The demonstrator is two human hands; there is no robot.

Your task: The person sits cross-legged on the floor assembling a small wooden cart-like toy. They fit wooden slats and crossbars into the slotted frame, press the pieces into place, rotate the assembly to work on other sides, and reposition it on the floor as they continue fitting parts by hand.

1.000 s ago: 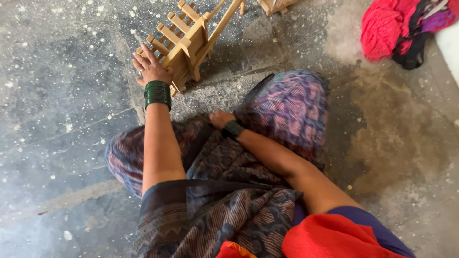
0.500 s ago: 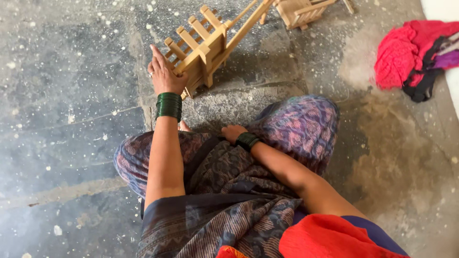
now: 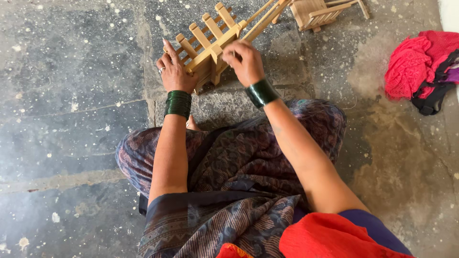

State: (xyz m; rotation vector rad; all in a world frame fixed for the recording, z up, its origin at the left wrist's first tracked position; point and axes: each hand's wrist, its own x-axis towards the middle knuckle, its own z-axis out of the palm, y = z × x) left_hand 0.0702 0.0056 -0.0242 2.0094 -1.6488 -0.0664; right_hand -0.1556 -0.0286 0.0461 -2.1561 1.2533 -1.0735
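Wooden slat frame (image 3: 210,48) sits on the stone floor (image 3: 71,95) just ahead of our crossed legs, tilted, w/ long rods running off to upper right. Looks light & stiff, thin slats joined at pegs, so probably fragile at the joints; we'd judge the thick crossbar the safest place to grip, not the slender rods. Second small wooden piece (image 3: 318,12) lies near the top edge, apart from ours. Red cloth bundle (image 3: 416,62) lies well off to the right. Our left hand (image 3: 174,71) lies flat against the frame's left side, fingers spread, bracing not clamping. Our right hand (image 3: 246,59) is curled over the crossbar, fingers closed on it. Green bangles on both wrists.
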